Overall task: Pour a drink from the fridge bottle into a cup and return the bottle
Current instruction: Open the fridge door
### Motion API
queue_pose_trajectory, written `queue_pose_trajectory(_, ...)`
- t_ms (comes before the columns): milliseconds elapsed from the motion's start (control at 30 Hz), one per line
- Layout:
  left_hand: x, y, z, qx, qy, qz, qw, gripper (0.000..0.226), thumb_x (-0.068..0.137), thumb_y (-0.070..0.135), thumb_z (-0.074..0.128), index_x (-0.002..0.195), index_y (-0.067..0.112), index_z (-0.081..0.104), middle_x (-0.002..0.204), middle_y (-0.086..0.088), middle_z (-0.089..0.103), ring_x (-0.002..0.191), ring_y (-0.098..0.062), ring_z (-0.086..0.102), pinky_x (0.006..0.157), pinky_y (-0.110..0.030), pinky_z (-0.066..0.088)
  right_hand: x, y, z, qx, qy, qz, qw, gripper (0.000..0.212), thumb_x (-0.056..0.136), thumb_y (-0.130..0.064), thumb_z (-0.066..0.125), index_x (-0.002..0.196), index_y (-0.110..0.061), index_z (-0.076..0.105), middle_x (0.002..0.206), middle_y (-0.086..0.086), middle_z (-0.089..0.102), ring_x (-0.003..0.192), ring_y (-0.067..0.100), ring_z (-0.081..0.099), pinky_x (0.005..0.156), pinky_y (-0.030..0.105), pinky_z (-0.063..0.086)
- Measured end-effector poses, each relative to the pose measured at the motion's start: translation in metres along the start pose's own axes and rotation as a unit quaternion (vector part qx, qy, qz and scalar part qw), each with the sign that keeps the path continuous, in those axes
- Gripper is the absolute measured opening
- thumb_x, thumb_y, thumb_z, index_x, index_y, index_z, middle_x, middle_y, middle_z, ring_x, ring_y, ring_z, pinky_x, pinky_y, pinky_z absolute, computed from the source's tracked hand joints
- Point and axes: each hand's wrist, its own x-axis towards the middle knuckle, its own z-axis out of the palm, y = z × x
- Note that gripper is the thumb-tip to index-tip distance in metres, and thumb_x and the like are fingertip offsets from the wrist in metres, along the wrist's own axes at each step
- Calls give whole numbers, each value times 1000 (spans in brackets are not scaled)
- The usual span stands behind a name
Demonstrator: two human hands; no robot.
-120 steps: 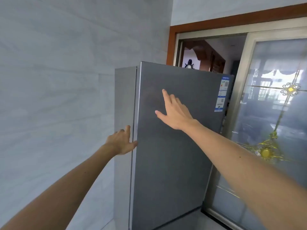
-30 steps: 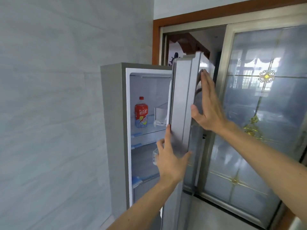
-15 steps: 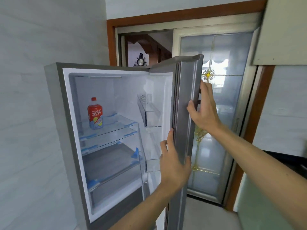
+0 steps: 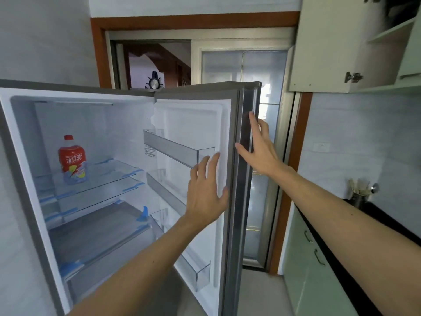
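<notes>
The fridge door (image 4: 241,201) stands wide open, its white inner side facing me. A red-capped bottle (image 4: 72,159) with a red label stands upright on the top glass shelf (image 4: 109,172) at the left of the fridge. My left hand (image 4: 206,192) is spread flat with straight fingers against the door's inner lining near its edge. My right hand (image 4: 258,148) lies open with straight fingers on the door's grey outer edge. No cup is in view.
Several door bins (image 4: 173,149) line the inside of the door. A glass sliding door (image 4: 262,156) stands behind it. Green base cabinets with a dark counter (image 4: 323,258) run along the right, with a utensil holder (image 4: 358,197) on top and a wall cupboard (image 4: 323,42) above.
The fridge door has swung from shut to wide open and the bottle has come into view. Both hands stayed on the door edge and my fingers have straightened.
</notes>
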Motion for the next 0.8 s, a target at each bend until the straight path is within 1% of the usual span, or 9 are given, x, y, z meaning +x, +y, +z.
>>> queue_pose_trajectory(100, 26, -6, -4, 48, 34, -6, 998, 87, 85, 39, 62, 158, 25, 17, 164, -7, 22, 147, -36, 23, 116, -52, 30, -1, 10, -4, -47, -23, 8, 999, 94, 94, -32, 63, 157, -25, -6, 164, 9, -5, 146, 34, 25, 114, 43, 31)
queue_pose_trajectory(200, 47, -13, -5, 47, 4, -37, 998, 89, 88, 39, 65, 158, 29, 11, 167, -4, 10, 152, -36, 12, 118, -54, 25, -4, 18, -4, -88, -23, 15, 996, 93, 95, -31, 62, 157, -23, -7, 164, 11, -8, 149, 35, 14, 116, 44, 26)
queue_pose_trajectory(267, 58, -20, -3, 36, -25, -54, 998, 87, 91, 39, 64, 158, 30, 11, 168, -2, 5, 153, -35, 6, 118, -56, 24, -5, 21, -2, -117, -11, 15, 993, 91, 96, -31, 61, 158, -20, -5, 164, 13, -6, 150, 35, 10, 116, 43, 26)
queue_pose_trajectory(333, 65, -26, 1, 14, -54, -62, 997, 82, 93, 37, 63, 158, 28, 14, 168, -2, 6, 154, -35, 4, 119, -57, 25, -5, 24, 0, -151, 3, 6, 988, 89, 95, -30, 62, 158, -16, -1, 164, 15, -1, 149, 35, 10, 116, 44, 25)
queue_pose_trajectory(400, 69, -30, 5, -6, -69, -50, 996, 78, 94, 34, 64, 157, 27, 19, 167, -4, 10, 153, -34, 6, 119, -55, 26, -5, 29, 2, -180, 12, 2, 984, 87, 95, -30, 61, 158, -13, 3, 163, 16, 4, 149, 35, 14, 117, 44, 25)
queue_pose_trajectory(467, 73, -32, 8, -3, -80, -34, 996, 78, 94, 34, 63, 157, 28, 19, 167, -4, 10, 153, -35, 7, 120, -54, 26, -4, 36, 4, -202, 16, 0, 979, 85, 96, -29, 60, 158, -11, 4, 163, 19, 7, 148, 36, 17, 116, 45, 27)
queue_pose_trajectory(567, 79, -30, 14, 8, -113, -13, 993, 81, 94, 37, 62, 158, 32, 12, 168, -3, 5, 154, -35, 5, 121, -52, 21, 0, 47, 4, -196, 14, 18, 980, 84, 97, -23, 59, 158, -10, 3, 163, 18, 7, 148, 36, 17, 115, 45, 30)
queue_pose_trajectory(667, 88, -27, 25, 7, -147, 3, 989, 86, 93, 38, 63, 158, 36, 7, 168, 0, -1, 154, -36, 2, 121, -50, 18, 4, 57, 3, -174, 11, 43, 984, 84, 97, -13, 59, 157, -9, 1, 164, 17, 6, 148, 34, 18, 116, 44, 33)
queue_pose_trajectory(800, 102, -20, 43, 8, -179, 8, 984, 89, 92, 36, 65, 158, 38, 5, 168, 2, -6, 154, -36, -2, 120, -50, 18, 1, 69, 12, -116, -29, 73, 990, 88, 97, -14, 59, 157, -12, -5, 165, 10, -6, 151, 30, 9, 117, 36, 23)
